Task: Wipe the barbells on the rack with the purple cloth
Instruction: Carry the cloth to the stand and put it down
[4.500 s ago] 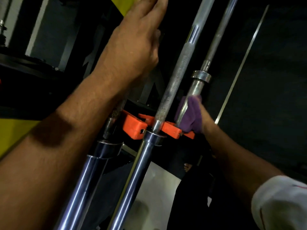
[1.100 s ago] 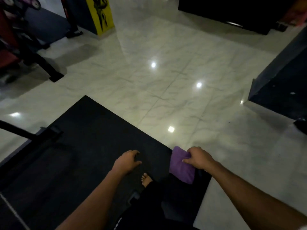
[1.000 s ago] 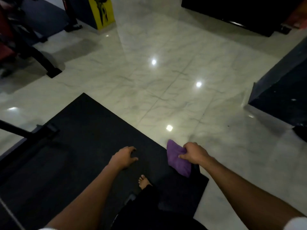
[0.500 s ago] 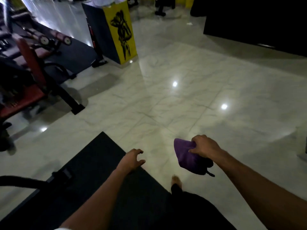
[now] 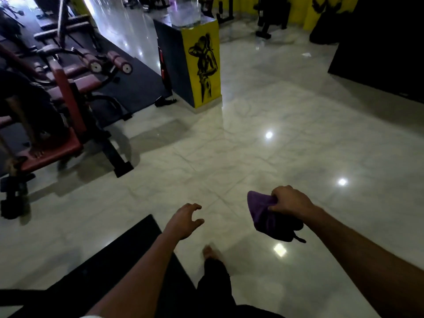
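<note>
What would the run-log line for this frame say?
right hand: grips purple cloth | left hand: holds nothing, fingers loosely curled | barbells, rack: not in view | underfoot: pale tiled floor

No legible text, label, brand or number. The only sign is a black painted figure on the yellow pillar face (image 5: 202,65), upper centre of the frame.

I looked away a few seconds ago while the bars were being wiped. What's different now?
The barbells and rack have gone from view: the person has turned away and walks over pale floor tiles. The right hand has come off the bar; the left hand has let go of its bar and hangs loosely curled. Unchanged: the right hand grips the purple cloth.
</note>
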`<state>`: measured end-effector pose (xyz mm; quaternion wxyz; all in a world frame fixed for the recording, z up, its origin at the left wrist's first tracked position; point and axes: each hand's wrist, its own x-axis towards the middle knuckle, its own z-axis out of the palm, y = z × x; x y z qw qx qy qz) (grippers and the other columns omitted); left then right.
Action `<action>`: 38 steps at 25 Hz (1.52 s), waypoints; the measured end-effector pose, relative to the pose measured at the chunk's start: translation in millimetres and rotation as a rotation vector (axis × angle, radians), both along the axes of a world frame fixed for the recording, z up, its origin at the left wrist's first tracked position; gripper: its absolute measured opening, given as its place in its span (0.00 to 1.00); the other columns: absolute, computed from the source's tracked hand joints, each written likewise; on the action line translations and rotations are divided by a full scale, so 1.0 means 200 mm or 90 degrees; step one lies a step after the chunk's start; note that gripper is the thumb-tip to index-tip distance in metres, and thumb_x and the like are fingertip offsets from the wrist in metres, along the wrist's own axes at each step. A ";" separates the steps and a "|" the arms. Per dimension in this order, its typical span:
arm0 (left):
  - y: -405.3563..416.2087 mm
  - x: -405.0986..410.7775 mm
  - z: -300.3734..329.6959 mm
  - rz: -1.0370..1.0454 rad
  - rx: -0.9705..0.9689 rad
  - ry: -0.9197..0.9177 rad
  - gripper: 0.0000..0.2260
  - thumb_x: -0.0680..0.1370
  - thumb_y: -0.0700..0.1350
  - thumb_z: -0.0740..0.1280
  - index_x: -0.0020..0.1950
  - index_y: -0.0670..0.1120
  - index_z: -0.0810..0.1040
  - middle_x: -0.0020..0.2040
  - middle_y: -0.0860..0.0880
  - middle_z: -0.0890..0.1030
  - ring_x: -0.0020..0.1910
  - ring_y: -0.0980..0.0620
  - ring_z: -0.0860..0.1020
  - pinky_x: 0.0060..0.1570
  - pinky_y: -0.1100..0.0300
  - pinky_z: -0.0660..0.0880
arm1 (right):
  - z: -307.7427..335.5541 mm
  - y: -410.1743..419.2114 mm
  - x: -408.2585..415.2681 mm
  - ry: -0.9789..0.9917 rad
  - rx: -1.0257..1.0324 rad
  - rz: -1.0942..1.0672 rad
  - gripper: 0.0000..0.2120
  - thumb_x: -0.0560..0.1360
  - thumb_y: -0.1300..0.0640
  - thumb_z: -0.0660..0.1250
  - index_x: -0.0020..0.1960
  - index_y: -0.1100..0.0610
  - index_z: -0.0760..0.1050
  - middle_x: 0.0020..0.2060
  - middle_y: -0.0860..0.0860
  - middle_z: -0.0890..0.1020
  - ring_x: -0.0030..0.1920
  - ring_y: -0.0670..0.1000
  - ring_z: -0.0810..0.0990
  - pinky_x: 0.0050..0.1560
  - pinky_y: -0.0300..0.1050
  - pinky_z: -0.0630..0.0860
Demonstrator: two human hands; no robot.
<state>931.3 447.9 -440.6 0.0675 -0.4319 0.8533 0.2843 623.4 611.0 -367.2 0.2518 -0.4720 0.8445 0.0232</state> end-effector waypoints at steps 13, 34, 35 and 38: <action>-1.97 -0.95 0.04 0.000 0.008 -0.028 0.23 0.78 0.56 0.69 0.70 0.51 0.73 0.65 0.48 0.76 0.64 0.49 0.74 0.60 0.55 0.72 | 0.06 -1.88 -0.92 0.005 -0.044 -0.010 0.16 0.69 0.42 0.73 0.48 0.52 0.78 0.43 0.50 0.81 0.45 0.52 0.81 0.42 0.46 0.77; -4.35 -2.47 0.25 0.033 0.142 0.245 0.38 0.69 0.65 0.75 0.75 0.59 0.63 0.69 0.56 0.72 0.62 0.59 0.75 0.62 0.55 0.76 | 0.20 -4.93 -2.07 -0.182 -0.216 -0.042 0.18 0.71 0.46 0.77 0.55 0.55 0.81 0.49 0.51 0.84 0.49 0.51 0.82 0.51 0.49 0.80; -4.42 -2.56 0.29 0.017 0.122 0.257 0.44 0.67 0.66 0.75 0.77 0.60 0.58 0.72 0.57 0.67 0.65 0.60 0.70 0.65 0.57 0.73 | 0.23 -5.07 -2.10 -0.197 -0.229 -0.064 0.18 0.71 0.46 0.77 0.55 0.55 0.80 0.49 0.51 0.83 0.48 0.51 0.82 0.50 0.47 0.81; -4.70 -2.78 0.32 -0.025 0.040 0.297 0.51 0.67 0.60 0.78 0.80 0.59 0.47 0.75 0.54 0.59 0.69 0.57 0.64 0.67 0.58 0.71 | 0.31 -5.44 -2.20 -0.271 -0.293 -0.127 0.19 0.71 0.48 0.78 0.56 0.53 0.77 0.49 0.51 0.83 0.47 0.51 0.83 0.48 0.48 0.82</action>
